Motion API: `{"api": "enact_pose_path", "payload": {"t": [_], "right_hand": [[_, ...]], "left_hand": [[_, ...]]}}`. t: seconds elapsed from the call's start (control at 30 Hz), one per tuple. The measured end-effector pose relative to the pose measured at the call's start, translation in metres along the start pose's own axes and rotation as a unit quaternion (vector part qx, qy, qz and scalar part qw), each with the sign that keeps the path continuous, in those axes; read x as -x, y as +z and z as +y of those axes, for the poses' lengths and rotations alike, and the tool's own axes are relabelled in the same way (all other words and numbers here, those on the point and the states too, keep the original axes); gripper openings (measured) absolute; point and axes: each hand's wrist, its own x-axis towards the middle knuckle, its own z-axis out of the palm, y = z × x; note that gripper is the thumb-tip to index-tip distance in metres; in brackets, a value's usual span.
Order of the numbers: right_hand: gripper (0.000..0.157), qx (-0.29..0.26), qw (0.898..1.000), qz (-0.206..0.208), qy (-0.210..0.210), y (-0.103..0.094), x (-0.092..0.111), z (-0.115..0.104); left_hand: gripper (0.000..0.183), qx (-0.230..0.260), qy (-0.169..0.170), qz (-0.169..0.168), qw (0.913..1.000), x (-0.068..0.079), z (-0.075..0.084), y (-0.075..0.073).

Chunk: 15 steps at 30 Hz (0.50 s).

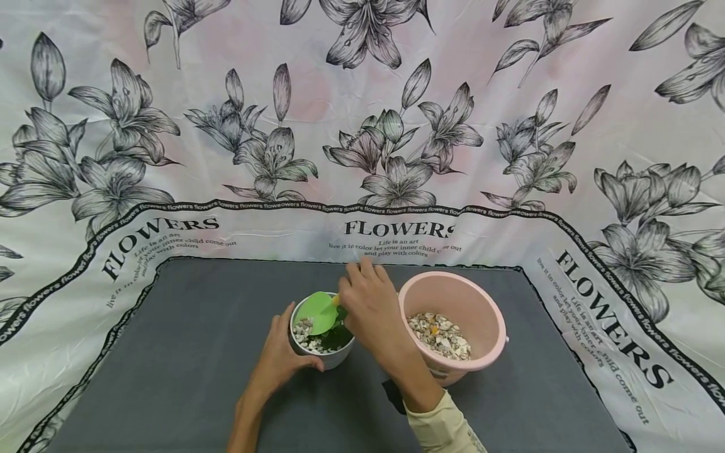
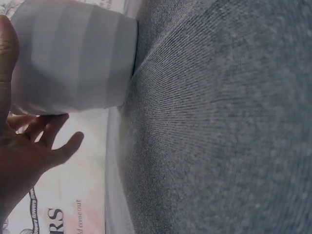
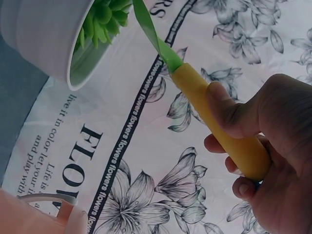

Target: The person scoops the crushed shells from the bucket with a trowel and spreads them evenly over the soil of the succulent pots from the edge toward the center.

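Note:
A white flower pot (image 1: 335, 359) stands on the dark cloth, with a green succulent (image 3: 105, 19) and pale stone chips (image 1: 308, 338) inside. My left hand (image 1: 281, 349) holds it from the left side, the thumb at the front and the fingers round the far side. In the left wrist view the pot's ribbed wall (image 2: 78, 58) sits between thumb and fingers. My right hand (image 1: 370, 308) grips the yellow handle (image 3: 214, 114) of a small toy-like trowel. Its green blade (image 1: 318, 313) is over the pot's opening, above the chips and beside the plant.
Just right of my right hand is a pink bucket (image 1: 497, 324) with more stone chips (image 1: 442, 336) at its bottom. A grey cloth (image 1: 198, 352) covers the table. Behind and at the sides hangs a flower-printed sheet (image 1: 396, 229).

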Motion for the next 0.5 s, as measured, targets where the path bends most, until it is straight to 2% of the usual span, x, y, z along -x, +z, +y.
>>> {"api": "enact_pose_path", "payload": {"t": [0.1,0.2,0.33,0.43,0.5], "right_hand": [[0.026,0.0,1.0,0.003,-0.003,-0.0001,-0.0001,-0.0008],[0.025,0.002,1.0,0.003,-0.004,-0.0002,0.0003,-0.0012],[0.021,0.002,1.0,0.002,-0.005,-0.0011,0.0009,-0.0014],[0.019,0.002,1.0,-0.001,-0.008,-0.0026,0.001,-0.0009],[0.019,0.003,1.0,-0.003,-0.01,-0.0037,0.0008,-0.0004]], "left_hand": [[0.13,-0.011,0.004,0.012,0.9999,0.0012,-0.0001,0.0002],[0.118,0.006,0.004,0.025,0.9997,0.0029,-0.0001,0.0002],[0.105,0.034,-0.004,0.023,0.9991,0.0053,0.0018,-0.0012],[0.103,0.037,-0.013,0.019,0.999,0.0065,0.0038,-0.0024],[0.112,0.026,-0.016,0.018,0.9994,0.0067,0.0049,-0.0025]]}}
